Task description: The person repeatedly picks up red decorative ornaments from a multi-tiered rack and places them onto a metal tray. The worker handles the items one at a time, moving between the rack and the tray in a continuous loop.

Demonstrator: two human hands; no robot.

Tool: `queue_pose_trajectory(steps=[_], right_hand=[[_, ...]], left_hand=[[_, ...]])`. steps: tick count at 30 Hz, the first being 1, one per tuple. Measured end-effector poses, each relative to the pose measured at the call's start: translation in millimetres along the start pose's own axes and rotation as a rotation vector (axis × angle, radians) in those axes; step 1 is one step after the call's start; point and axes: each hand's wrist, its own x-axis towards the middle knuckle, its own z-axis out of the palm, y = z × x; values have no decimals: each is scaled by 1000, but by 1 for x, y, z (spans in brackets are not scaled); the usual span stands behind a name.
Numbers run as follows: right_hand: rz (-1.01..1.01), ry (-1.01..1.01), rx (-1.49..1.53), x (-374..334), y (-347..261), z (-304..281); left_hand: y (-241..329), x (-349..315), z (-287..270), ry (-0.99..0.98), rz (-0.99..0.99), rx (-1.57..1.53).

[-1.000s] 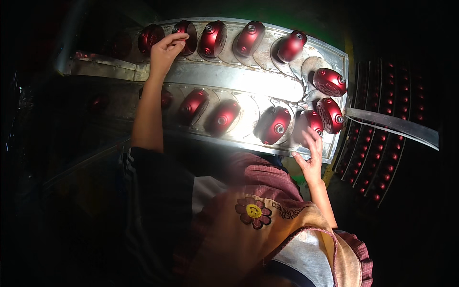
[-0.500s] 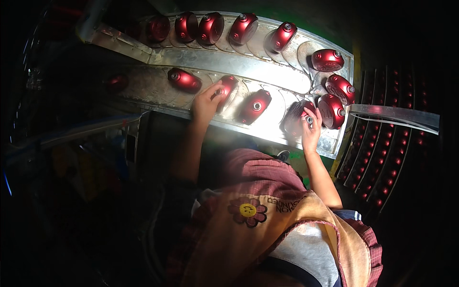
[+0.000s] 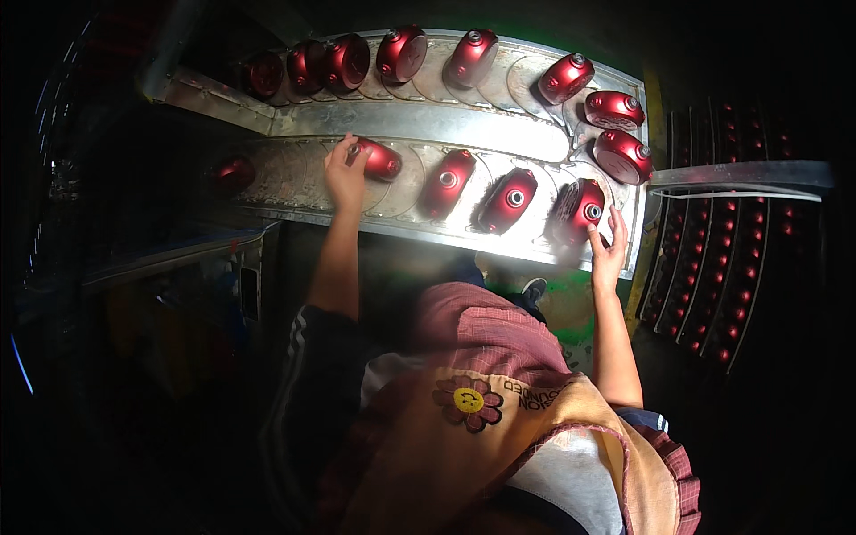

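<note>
Red metallic rounded parts, each with a short silvery neck, stand on a loop conveyor point(image 3: 481, 130) of overlapping plates. My left hand point(image 3: 344, 176) is at the leftmost lit part point(image 3: 382, 163) of the near row, thumb and fingers closed around its neck end. My right hand point(image 3: 608, 250) is beside the part point(image 3: 581, 214) at the near right end. Its fingers are apart, and the thumb tip is at that part's lower edge; whether they touch is unclear. Between my hands stand two more red parts, one point(image 3: 448, 181) left of the other point(image 3: 509, 200), their necks facing me.
Several similar parts line the far row, including one point(image 3: 473, 58) near its middle. A metal bar point(image 3: 740, 176) juts out at the right. Beyond it, racks point(image 3: 704, 276) hold rows of small red shiny things. A dark red part point(image 3: 234, 175) sits in shadow at the left.
The near-row parts have shifted right, and those on the far row left. My left hand has moved left from one part to another. My right hand's fingers have come off a neck and spread.
</note>
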Motion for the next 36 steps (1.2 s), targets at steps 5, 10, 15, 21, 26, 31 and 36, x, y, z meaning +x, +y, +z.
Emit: queue_pose_trajectory(steps=[5, 10, 15, 21, 26, 31, 36], right_hand=[[27, 99, 28, -22, 36, -75], [146, 164, 131, -48, 90, -149], [166, 214, 158, -77, 153, -241], [107, 459, 310, -91, 204, -355], [134, 471, 315, -72, 228, -427], [110, 549, 384, -44, 249, -488], [131, 735, 409, -2, 267, -584]], left_hand=[[15, -14, -1, -282, 66, -106], [31, -30, 14, -641, 159, 23], [64, -71, 50, -387, 216, 76], [181, -221, 119, -19, 152, -71], [256, -385, 266, -857, -100, -451], [342, -444, 414, -1246, -85, -334], [449, -444, 583, -1231, 343, -302]])
